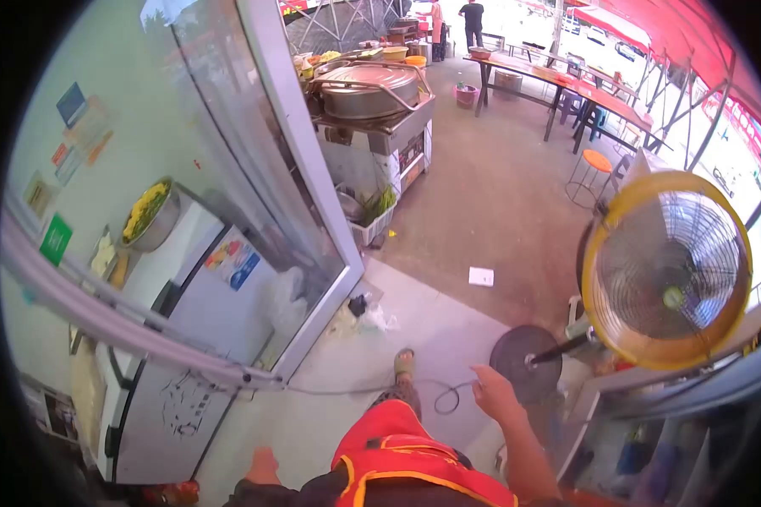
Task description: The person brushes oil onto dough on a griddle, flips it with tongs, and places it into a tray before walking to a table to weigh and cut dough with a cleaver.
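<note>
My left hand (263, 467) hangs low beside my red apron (397, 452), near the white chest freezer (173, 414). It is foreshortened and its fingers are mostly hidden; nothing shows in it. Out in front on the other side is my right hand (492, 394), loosely bent with a finger stretched forward and nothing held. Behind it in view lies the round dark base (526, 362) of a standing fan (668, 269) with a yellow rim; I see no contact between them. One sandalled foot (404, 363) is forward on the pale floor.
A cable (338, 391) crosses the floor at my feet. The glass door (266, 211) stands at the left, with a metal bowl (156, 224) of food on the freezer behind it. Ahead are a cooking stand (372, 127), a white crate (374, 221), long tables (558, 80) and an orange stool (597, 160). Two people stand far off.
</note>
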The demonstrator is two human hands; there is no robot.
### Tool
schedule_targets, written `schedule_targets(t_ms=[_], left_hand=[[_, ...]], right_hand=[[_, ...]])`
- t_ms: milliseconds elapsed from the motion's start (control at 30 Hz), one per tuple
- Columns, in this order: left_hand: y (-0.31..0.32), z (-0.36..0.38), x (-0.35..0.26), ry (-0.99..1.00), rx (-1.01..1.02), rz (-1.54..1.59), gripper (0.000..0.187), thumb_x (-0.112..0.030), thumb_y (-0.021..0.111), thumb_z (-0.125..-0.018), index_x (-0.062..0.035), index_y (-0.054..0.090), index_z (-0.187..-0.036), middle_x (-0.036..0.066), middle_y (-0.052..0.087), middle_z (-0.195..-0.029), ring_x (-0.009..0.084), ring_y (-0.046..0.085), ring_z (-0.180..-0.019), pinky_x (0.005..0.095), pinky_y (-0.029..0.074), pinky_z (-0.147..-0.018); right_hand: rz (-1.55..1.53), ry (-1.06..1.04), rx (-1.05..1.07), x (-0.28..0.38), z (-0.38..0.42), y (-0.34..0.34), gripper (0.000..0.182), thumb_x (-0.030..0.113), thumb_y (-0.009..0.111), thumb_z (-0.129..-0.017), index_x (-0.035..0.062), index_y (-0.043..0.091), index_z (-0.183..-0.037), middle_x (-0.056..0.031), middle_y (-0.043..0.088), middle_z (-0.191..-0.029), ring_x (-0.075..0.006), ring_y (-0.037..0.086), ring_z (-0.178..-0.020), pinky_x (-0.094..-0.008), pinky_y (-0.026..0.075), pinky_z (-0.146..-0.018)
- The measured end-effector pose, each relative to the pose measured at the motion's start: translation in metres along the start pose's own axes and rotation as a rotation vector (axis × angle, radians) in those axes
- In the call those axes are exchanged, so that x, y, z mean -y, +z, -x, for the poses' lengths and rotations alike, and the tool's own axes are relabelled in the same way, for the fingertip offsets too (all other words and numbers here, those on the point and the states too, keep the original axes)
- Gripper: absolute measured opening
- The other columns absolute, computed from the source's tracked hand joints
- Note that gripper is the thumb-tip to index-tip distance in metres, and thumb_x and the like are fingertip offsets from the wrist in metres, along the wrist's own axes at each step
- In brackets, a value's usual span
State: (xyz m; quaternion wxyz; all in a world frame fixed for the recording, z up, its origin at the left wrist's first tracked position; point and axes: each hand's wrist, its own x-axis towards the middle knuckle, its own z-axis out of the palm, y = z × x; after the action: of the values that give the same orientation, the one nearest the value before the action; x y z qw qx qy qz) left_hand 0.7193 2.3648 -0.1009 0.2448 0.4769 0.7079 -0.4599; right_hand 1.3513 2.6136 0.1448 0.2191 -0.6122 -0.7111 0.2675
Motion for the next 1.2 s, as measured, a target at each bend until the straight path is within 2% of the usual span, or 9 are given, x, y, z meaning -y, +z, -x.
schedule_targets(t_ms=[133, 233, 400, 500, 733, 900, 967, 1100, 1200], left_hand=[[-0.169, -0.129, -0.112, 0.306, -0.515, 1.006, 0.036, -0.019, 0.062, -0.075, -0.0041, 0.060, -0.109, 0.021, 0.058, -0.109, 0.0324, 0.054, -0.108, 0.0409, 0.044, -0.091], [-0.494, -0.153, -0.244, 0.257, -0.227, 1.411, 0.026, -0.021, 0.055, -0.082, -0.0046, 0.062, -0.100, 0.014, 0.063, -0.095, 0.0208, 0.056, -0.086, 0.0365, 0.045, -0.074], [-0.885, -0.097, -0.398, 1.022, -0.326, 1.376, 0.032, -0.027, 0.057, -0.087, -0.0022, 0.059, -0.108, 0.002, 0.060, -0.088, 0.0094, 0.056, -0.079, 0.0251, 0.046, -0.071], [-1.010, -0.093, -0.456, 1.295, -0.355, 1.471, 0.027, -0.024, 0.055, -0.086, -0.0030, 0.062, -0.101, 0.007, 0.064, -0.086, 0.0121, 0.059, -0.080, 0.0292, 0.047, -0.073], [-1.112, -0.201, -0.527, 1.101, -0.454, 0.987, 0.030, -0.028, 0.056, -0.085, -0.0030, 0.062, -0.102, 0.013, 0.066, -0.096, 0.0224, 0.062, -0.089, 0.0344, 0.048, -0.079], [-1.175, -0.223, -0.558, 1.168, -0.107, 0.903, 0.029, -0.021, 0.057, -0.084, 0.0015, 0.062, -0.101, 0.007, 0.065, -0.088, 0.0146, 0.059, -0.080, 0.0288, 0.048, -0.073], [-1.181, -0.239, -0.609, 1.226, 0.121, 0.719, 0.028, -0.021, 0.055, -0.084, 0.0023, 0.062, -0.099, 0.007, 0.064, -0.087, 0.0140, 0.059, -0.078, 0.0284, 0.048, -0.071], [-1.152, -0.200, -0.681, 1.529, -0.109, -0.124, 0.026, -0.018, 0.052, -0.085, 0.0032, 0.063, -0.095, 0.007, 0.064, -0.083, 0.0135, 0.059, -0.074, 0.0280, 0.047, -0.066], [-1.078, -0.164, -0.691, 1.971, 0.134, -0.586, 0.027, -0.019, 0.053, -0.084, 0.0031, 0.063, -0.095, 0.009, 0.065, -0.082, 0.0160, 0.060, -0.075, 0.0295, 0.047, -0.067]], right_hand=[[0.042, 0.097, -0.108, -0.058, -0.175, -0.014, 0.033, 0.011, 0.056, -0.080, 0.0044, 0.056, -0.112, -0.0193, 0.060, -0.104, -0.0354, 0.058, -0.096, -0.0415, 0.045, -0.085], [0.164, 0.222, -0.039, -0.109, -0.250, -0.023, 0.031, 0.012, 0.056, -0.080, 0.0036, 0.056, -0.110, -0.0190, 0.061, -0.100, -0.0362, 0.058, -0.095, -0.0422, 0.045, -0.085], [0.042, 0.498, -0.086, -0.182, -0.369, -0.059, 0.026, 0.012, 0.056, -0.077, 0.0020, 0.059, -0.100, -0.0203, 0.063, -0.093, -0.0367, 0.060, -0.090, -0.0425, 0.048, -0.079], [0.115, 0.550, -0.050, -0.247, -0.442, -0.064, 0.024, 0.012, 0.054, -0.076, 0.0005, 0.059, -0.097, -0.0207, 0.064, -0.091, -0.0373, 0.061, -0.088, -0.0420, 0.049, -0.077], [0.278, 0.604, 0.073, -0.415, -0.649, -0.048, 0.031, 0.013, 0.053, -0.077, 0.0020, 0.060, -0.105, -0.0216, 0.063, -0.101, -0.0359, 0.059, -0.098, -0.0425, 0.047, -0.084], [-0.263, 0.558, -0.128, -0.242, -0.748, -0.119, 0.031, 0.017, 0.051, -0.085, 0.0039, 0.056, -0.113, -0.0172, 0.059, -0.113, -0.0338, 0.057, -0.104, -0.0395, 0.047, -0.086], [-0.387, 0.500, -0.466, -0.212, -0.723, -0.102, 0.033, 0.016, 0.051, -0.084, 0.0051, 0.057, -0.114, -0.0202, 0.060, -0.109, -0.0356, 0.057, -0.102, -0.0407, 0.047, -0.086], [-0.239, 1.154, -0.821, -0.147, -0.604, -0.028, 0.029, 0.010, 0.050, -0.079, 0.0042, 0.059, -0.106, -0.0232, 0.062, -0.096, -0.0393, 0.059, -0.092, -0.0450, 0.047, -0.080], [-0.191, 1.919, -0.992, -0.069, -0.476, 0.097, 0.017, 0.008, 0.051, -0.075, 0.0011, 0.057, -0.089, -0.0219, 0.062, -0.089, -0.0388, 0.059, -0.087, -0.0471, 0.047, -0.077]])
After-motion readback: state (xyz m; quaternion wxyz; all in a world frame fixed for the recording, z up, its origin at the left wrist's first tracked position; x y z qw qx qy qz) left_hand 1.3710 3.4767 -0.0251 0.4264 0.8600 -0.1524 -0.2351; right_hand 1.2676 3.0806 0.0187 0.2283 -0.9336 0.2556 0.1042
